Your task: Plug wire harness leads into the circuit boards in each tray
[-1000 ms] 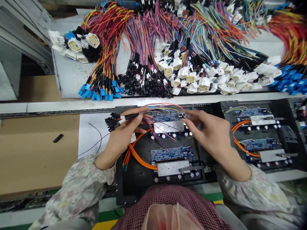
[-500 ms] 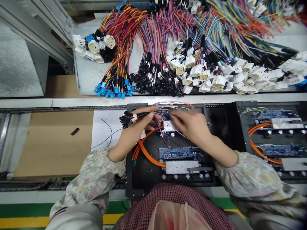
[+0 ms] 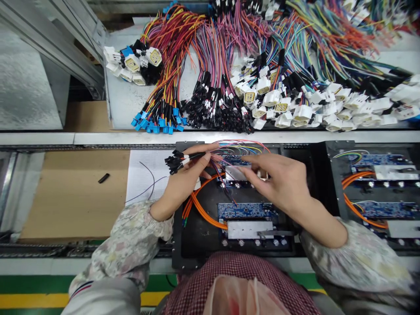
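My left hand (image 3: 188,179) is closed around a bundle of thin wires, whose black connectors (image 3: 177,162) stick out to the left. From this grip the loose pink and coloured wires (image 3: 226,146) fan out to the right over the upper blue circuit board (image 3: 236,160). My right hand (image 3: 282,179) hovers over the right part of that board, its index finger and thumb apart near a pink wire. Whether its fingertips touch the wire is hard to see. Below lies a second blue board (image 3: 246,211) with a metal plate (image 3: 249,229), inside the black housing (image 3: 197,247).
A shelf (image 3: 121,107) behind carries several piles of wire harnesses (image 3: 216,94) with blue, black and white connectors. Orange cables (image 3: 205,214) curve inside the housing. Left are cardboard (image 3: 75,197), a black piece (image 3: 103,178) and paper with loose wires (image 3: 138,175). Another housing (image 3: 337,188) stands right.
My right hand has moved to the right, away from my left hand, and its thumb and index finger have spread. The left hand keeps its hold on the wire bundle.
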`<move>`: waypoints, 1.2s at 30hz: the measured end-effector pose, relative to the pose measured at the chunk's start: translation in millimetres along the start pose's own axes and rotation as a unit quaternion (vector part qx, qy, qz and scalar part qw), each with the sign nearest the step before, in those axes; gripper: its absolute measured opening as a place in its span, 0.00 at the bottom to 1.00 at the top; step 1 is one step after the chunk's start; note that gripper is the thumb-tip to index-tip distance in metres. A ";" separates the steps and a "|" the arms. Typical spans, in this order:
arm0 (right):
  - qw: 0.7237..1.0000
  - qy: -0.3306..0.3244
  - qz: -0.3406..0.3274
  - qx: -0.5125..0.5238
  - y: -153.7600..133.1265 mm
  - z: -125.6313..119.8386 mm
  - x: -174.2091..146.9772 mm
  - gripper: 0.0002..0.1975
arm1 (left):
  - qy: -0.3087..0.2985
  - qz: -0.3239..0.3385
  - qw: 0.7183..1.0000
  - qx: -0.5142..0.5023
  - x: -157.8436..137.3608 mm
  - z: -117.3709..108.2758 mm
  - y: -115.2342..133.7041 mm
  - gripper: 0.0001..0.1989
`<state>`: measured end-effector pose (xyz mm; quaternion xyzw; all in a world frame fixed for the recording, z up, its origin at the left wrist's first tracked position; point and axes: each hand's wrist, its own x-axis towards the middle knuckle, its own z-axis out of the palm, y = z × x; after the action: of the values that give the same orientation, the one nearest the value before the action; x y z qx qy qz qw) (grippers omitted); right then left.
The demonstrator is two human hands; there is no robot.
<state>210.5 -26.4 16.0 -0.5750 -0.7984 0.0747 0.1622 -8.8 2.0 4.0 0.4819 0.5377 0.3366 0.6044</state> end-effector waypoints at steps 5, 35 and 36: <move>1.000 -0.018 -0.007 0.019 -0.1 -6.7 -7.0 0.15 | -0.020 0.017 0.996 -0.083 -0.2 2.9 5.4 0.11; 0.993 -0.011 0.081 -0.081 20.7 -15.8 -31.9 0.22 | -0.022 0.027 0.996 -0.087 2.8 3.0 0.1 0.09; 0.991 0.018 0.109 -0.077 24.8 -14.6 -32.2 0.20 | -0.025 0.025 0.995 -0.094 2.9 3.1 -0.1 0.09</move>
<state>246.8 -49.6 16.5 -0.6704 -0.7315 0.0196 0.1228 -5.2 4.0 2.7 0.4442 0.4764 0.3888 0.6515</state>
